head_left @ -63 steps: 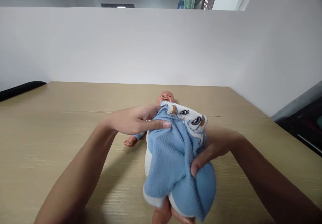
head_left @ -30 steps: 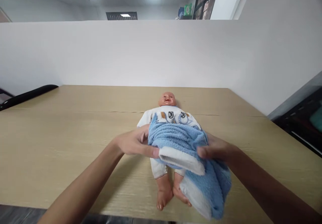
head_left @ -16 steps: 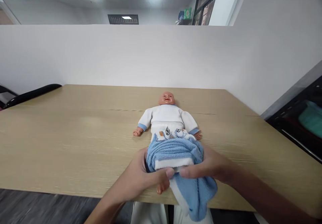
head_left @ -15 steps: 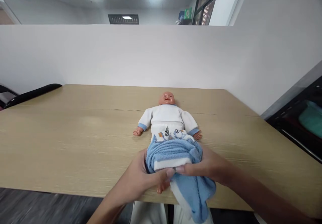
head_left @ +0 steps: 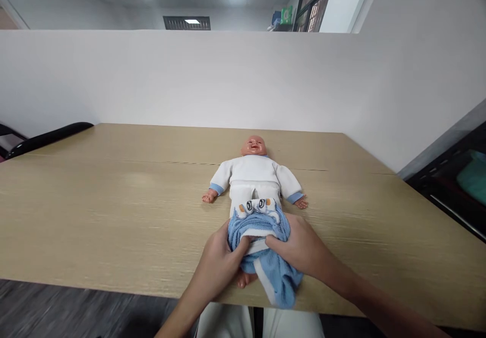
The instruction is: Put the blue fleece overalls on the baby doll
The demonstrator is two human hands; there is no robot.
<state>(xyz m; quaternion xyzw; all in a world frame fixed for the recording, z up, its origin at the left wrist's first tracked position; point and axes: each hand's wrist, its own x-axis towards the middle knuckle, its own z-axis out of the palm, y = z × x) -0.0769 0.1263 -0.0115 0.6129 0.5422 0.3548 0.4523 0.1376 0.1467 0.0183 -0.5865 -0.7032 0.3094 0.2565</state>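
A baby doll [head_left: 253, 168] lies on its back on the table, head away from me, in a white long-sleeved top with blue cuffs. Around its legs are bunched blue terry baby trousers [head_left: 279, 272] with white bands and a cartoon face on the front. My left hand [head_left: 224, 254] grips their left side, thumb pressed on the white band. On the right side, my right hand [head_left: 298, 241] holds them the same way. One trouser leg hangs loosely toward the table's front edge. A bare doll foot [head_left: 245, 279] shows beside it; the other foot is hidden.
The wooden table [head_left: 114, 216] meets a white partition wall [head_left: 228, 79] at the back. A black chair [head_left: 49, 140] stands at the left edge. On the right is a dark rack [head_left: 455, 176] with something green in it. My knees are under the front edge.
Both hands have moved away from me, up the doll's legs, carrying the trousers along. The loose trouser leg has been drawn further onto the table. The view has shifted slightly.
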